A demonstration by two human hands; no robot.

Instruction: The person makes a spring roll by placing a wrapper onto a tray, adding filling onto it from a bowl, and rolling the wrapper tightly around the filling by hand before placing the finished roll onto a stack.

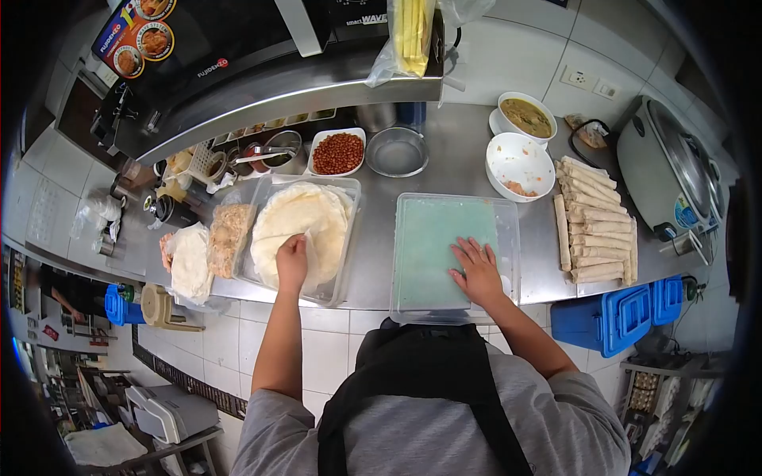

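My left hand (292, 260) pinches the edge of a thin, pale round wrapper, lifting part of it from a stack of wrappers (298, 210). The stack lies in a clear plastic container (354, 230). My right hand (481, 274) rests flat, fingers apart, on a green board (436, 246) with a clear rim around it at the counter's front edge. Further right, several rolled wrappers (599, 226) are piled in rows. A white bowl (508, 155) with a little orange-pink filling left on its inside stands behind the board.
Along the back are a dish of reddish-brown peanuts or beans (338, 152), a metal pan (397, 151) and a bowl of soup (526, 116). A large rice cooker (663, 159) stands right. Bagged food (230, 234) lies left. A steel shelf (317, 93) overhangs the counter's back.
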